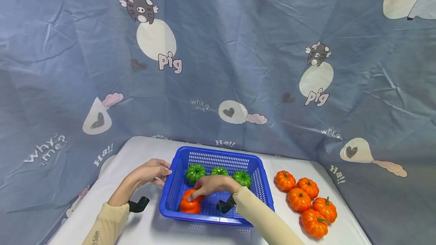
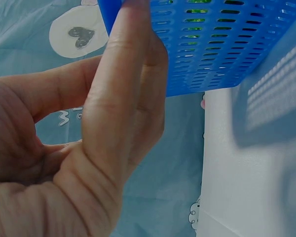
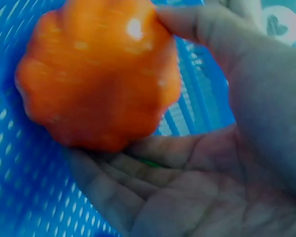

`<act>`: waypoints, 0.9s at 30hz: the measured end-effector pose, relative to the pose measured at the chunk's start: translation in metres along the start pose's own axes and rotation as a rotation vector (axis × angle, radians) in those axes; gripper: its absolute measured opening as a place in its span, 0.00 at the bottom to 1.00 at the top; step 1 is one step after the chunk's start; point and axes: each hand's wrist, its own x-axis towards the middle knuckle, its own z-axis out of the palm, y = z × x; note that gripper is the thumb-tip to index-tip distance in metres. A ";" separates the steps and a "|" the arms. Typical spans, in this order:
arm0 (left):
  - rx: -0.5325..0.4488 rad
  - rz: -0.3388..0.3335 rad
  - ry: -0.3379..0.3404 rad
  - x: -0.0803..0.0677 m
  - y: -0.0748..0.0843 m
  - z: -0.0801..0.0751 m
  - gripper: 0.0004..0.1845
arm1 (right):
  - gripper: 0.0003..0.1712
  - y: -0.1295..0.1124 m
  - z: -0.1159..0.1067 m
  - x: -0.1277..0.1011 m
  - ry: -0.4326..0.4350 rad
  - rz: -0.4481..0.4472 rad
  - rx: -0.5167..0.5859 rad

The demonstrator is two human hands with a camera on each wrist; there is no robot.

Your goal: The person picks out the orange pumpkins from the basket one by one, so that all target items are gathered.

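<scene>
In the head view my right hand (image 1: pixel 214 185) reaches into a blue plastic basket (image 1: pixel 165 204) and grips an orange toy pumpkin (image 1: pixel 190 206) near the front left corner. Up close, the thumb sits on one side of the ribbed pumpkin (image 3: pixel 98 74) and the fingers bend along the other. Three green pumpkins (image 1: pixel 195 174) lie along the back of the basket. My left hand (image 1: pixel 153 171) is at the basket's left side, fingertips right at the rim. From the left wrist, its fingers (image 2: pixel 116 94) reach up against the slotted blue wall (image 2: pixel 212 44).
Several orange pumpkins (image 1: pixel 299 199) lie grouped on the white table (image 1: pixel 143 150) to the right of the basket. A blue-grey printed cloth (image 1: pixel 211 67) hangs behind the table and along its sides. Each wrist wears a black camera mount (image 1: pixel 139 204).
</scene>
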 end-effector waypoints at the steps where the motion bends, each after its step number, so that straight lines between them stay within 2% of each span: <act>1: 0.000 -0.001 0.001 -0.001 0.000 0.000 0.21 | 0.22 0.003 -0.002 -0.002 -0.017 -0.009 0.001; 6: 0.009 -0.009 0.008 -0.002 0.001 -0.001 0.22 | 0.16 0.017 -0.009 -0.012 -0.129 -0.059 0.038; 10: 0.010 -0.009 0.011 -0.002 0.001 -0.002 0.21 | 0.15 0.025 -0.010 -0.018 -0.142 -0.083 0.010; 15: 0.000 -0.030 0.029 -0.002 0.002 0.001 0.19 | 0.20 0.034 -0.007 -0.028 -0.072 -0.083 0.014; 22: -0.004 -0.020 0.019 -0.001 0.004 0.003 0.19 | 0.30 0.041 -0.008 -0.046 0.051 -0.077 0.167; 27: 0.001 -0.013 0.023 -0.002 0.004 0.003 0.20 | 0.34 0.040 -0.012 -0.069 0.188 -0.076 0.258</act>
